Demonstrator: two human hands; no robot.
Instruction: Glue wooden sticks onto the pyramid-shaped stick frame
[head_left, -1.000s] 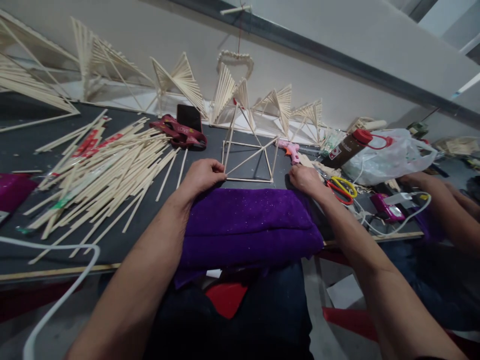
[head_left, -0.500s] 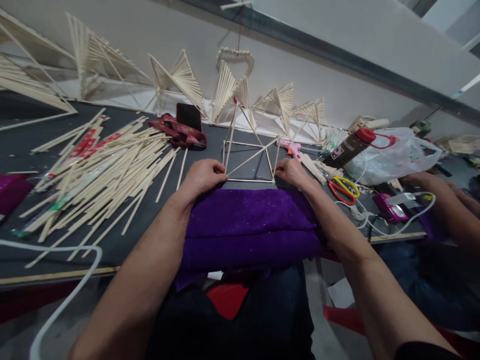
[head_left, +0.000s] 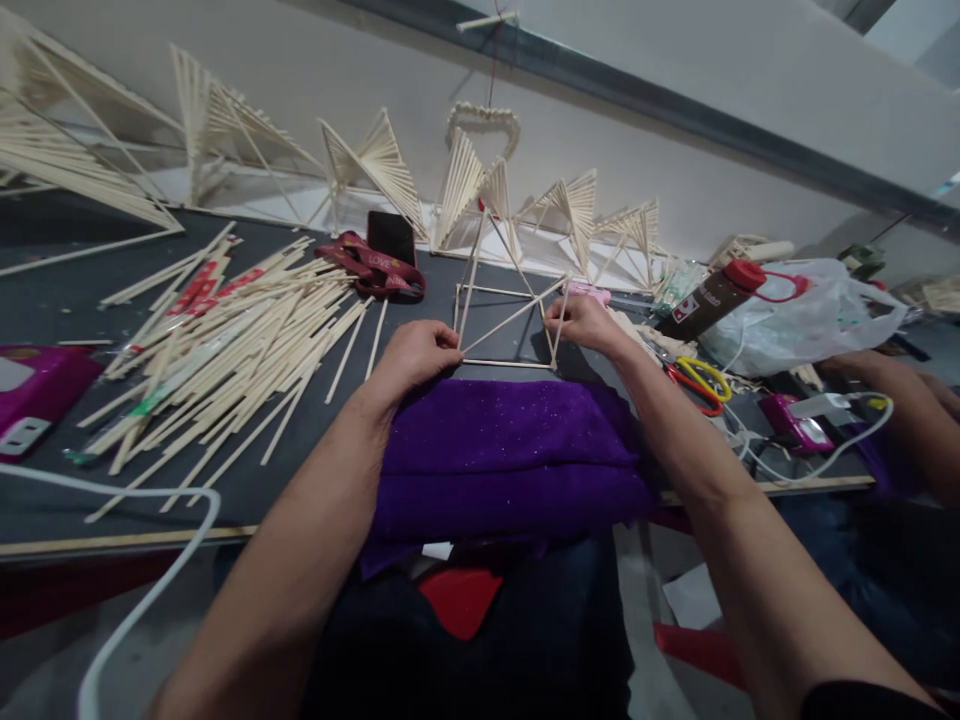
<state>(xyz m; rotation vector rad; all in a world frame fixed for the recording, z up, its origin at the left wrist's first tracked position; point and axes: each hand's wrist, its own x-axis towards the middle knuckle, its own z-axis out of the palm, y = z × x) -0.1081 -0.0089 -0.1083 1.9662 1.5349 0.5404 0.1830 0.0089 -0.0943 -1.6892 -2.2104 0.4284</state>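
Observation:
A small open frame of thin wooden sticks (head_left: 510,364) stands on the dark table in front of me, with slanted sticks rising from its base. My left hand (head_left: 421,352) is closed in a pinch at its near left corner. On the other side, my right hand (head_left: 589,322) pinches a stick of the frame, slightly above and beyond the near right corner. Both forearms lie beside a folded purple cloth (head_left: 510,430) at the table edge. A pink glue gun (head_left: 589,292) lies partly hidden behind my right hand.
Loose wooden sticks (head_left: 247,350) are heaped at left, near a maroon lanyard (head_left: 375,268) and phone (head_left: 391,236). Finished stick models (head_left: 382,170) line the wall. Scissors (head_left: 705,378), a bottle (head_left: 712,297) and a plastic bag (head_left: 810,310) sit right, beside another person's arm (head_left: 885,390).
My right hand has moved up and away from the frame's near right corner. My left hand keeps its pinch. The whole view has shifted slightly.

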